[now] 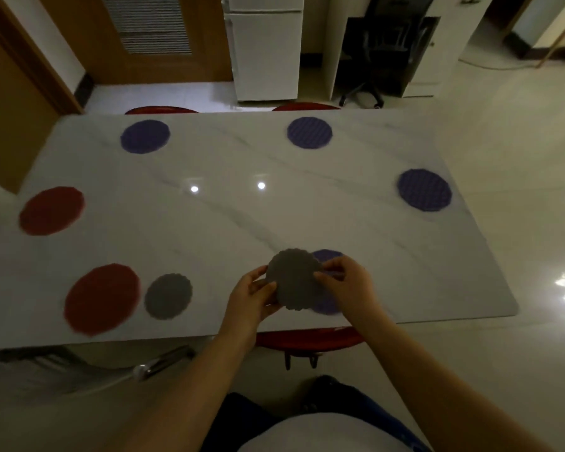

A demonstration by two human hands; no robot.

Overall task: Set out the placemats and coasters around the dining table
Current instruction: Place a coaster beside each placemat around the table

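Both hands hold a round grey coaster above the near edge of the white marble table. My left hand pinches its left rim and my right hand pinches its right rim. Under it lies a purple placemat, mostly hidden. Another grey coaster lies beside a red placemat at the near left. A second red placemat sits at the left end. Purple placemats lie at the far left, the far right and the right end.
Red stools stand at the table's far side and under the near edge. A metal chair frame is at the near left. A white fridge, a wooden door and a black office chair stand behind.
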